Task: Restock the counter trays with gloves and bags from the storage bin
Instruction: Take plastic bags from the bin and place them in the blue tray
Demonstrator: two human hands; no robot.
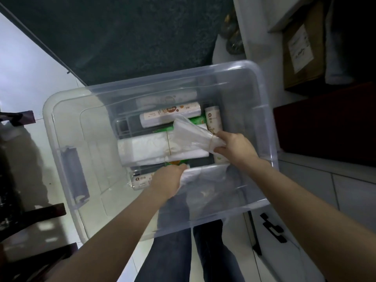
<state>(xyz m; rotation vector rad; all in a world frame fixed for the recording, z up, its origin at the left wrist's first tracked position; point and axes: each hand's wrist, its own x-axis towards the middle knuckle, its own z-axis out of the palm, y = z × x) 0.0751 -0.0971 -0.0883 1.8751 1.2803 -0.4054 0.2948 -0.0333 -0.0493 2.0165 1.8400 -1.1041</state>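
A clear plastic storage bin (61, 123) stands on the floor below me. Inside lie rolls of bags (169, 117), a second upright roll (213, 119), a white folded stack bound with a rubber band (146, 150) and green packets (196, 121). My right hand (234, 148) pinches a bundle of clear plastic bags or gloves (191, 132), tied with a rubber band, lifted slightly over the stack. My left hand (168, 180) reaches into the near part of the bin and grips the edge of a white plastic packet (205, 174). Another roll (142, 181) lies beside that hand.
A dark green rug (126, 33) lies beyond the bin. White cabinets with black handles (273, 228) run along the right, with a cardboard box (301, 51) further back. Dark furniture legs (30, 216) stand at the left. My legs (193, 257) are under the bin's near edge.
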